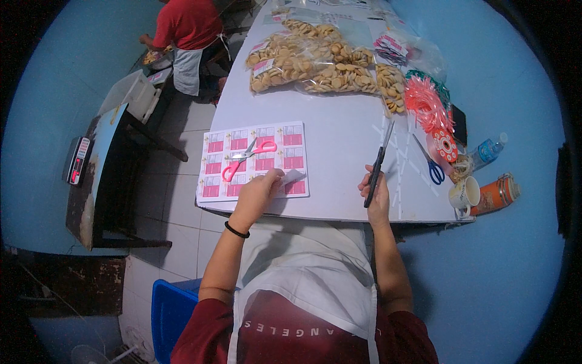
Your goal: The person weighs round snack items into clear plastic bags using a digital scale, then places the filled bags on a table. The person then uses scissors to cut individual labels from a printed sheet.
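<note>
Between thumb and fingers, my left hand (257, 193) pinches a small piece of paper (292, 178), over the lower edge of a stack of printed label sheets (300, 136). Pink-handled scissors (245, 155) lie spread on that stack. My right hand (377, 193) holds black-handled scissors (376, 170), blades pointing away from me; how far the blades are apart cannot be told. Thin white paper strips (398, 182) lie on the white table beside this hand. Further right, dark blue-handled scissors (434, 168) rest on the tabletop.
Clear bags of round cookies (318, 63) lie across the table. Along its right side are pink ribbon (427, 104), a ribbon spool (444, 144), a mug (464, 193), a bottle (489, 150) and an orange flask (495, 194). A co-worker (188, 27) stands at upper left, near a digital scale (78, 161).
</note>
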The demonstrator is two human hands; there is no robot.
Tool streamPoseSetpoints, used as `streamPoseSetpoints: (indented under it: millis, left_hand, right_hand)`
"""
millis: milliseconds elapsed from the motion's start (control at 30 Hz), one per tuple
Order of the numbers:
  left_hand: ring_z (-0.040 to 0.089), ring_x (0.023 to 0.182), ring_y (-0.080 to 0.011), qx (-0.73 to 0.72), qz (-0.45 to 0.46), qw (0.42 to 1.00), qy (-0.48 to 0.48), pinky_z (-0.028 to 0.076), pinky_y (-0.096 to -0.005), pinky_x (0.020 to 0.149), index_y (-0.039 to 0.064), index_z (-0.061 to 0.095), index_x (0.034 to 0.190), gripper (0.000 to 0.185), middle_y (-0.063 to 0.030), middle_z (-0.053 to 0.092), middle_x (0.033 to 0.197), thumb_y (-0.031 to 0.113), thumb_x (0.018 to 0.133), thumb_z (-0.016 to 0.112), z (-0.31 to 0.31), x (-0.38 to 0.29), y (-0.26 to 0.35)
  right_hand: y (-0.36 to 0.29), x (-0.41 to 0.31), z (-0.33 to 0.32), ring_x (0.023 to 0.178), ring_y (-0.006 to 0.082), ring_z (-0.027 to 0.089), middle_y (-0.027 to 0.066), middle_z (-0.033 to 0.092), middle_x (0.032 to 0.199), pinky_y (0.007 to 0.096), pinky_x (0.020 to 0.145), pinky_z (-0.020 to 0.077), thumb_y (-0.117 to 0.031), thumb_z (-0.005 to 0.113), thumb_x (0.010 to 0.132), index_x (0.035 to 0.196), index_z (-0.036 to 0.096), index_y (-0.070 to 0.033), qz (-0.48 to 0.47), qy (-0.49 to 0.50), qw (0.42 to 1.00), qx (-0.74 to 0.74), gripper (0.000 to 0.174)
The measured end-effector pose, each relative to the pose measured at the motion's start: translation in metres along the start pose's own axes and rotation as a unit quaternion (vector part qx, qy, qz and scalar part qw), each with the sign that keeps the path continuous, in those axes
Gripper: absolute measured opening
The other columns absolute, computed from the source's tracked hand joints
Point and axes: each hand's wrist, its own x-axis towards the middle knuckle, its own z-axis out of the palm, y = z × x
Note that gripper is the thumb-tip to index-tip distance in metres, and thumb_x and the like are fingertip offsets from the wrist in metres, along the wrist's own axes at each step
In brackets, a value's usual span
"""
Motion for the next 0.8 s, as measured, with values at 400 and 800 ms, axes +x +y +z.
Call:
streamPoseSetpoints:
  millis: [400, 800]
  left_hand:
    - [0.066, 0.090, -0.0288, 0.047, 0.163, 0.985, 0.033, 0.053, -0.0386, 0.073, 0.010, 0.065, 0.101, 0.020, -0.0085, 0.069, 0.101, 0.010, 0.082, 0.061, 0.003, -0.007, 0.007]
    - [0.066, 0.085, -0.0263, 0.030, 0.046, 0.998, -0.015, 0.053, -0.0370, 0.070, 0.013, 0.069, 0.090, 0.023, -0.0053, 0.070, 0.089, 0.026, 0.074, 0.078, 0.007, 0.003, 0.018]
  right_hand:
    - [0.003, 0.000, -0.003, 0.082, 0.0024, 0.049, -0.0012, 0.047, 0.094, 0.0129, 0.072, 0.0450, -0.036, 0.058, 0.098, 0.133, 0.045, 0.002, 0.014, 0.001, 1.000, 0.015, 0.053]
    - [0.003, 0.001, -0.003, 0.080, 0.0046, 0.049, -0.0013, 0.048, 0.092, 0.0164, 0.069, 0.0439, -0.042, 0.055, 0.098, 0.132, 0.046, 0.001, 0.012, 0.005, 1.000, 0.001, 0.056]
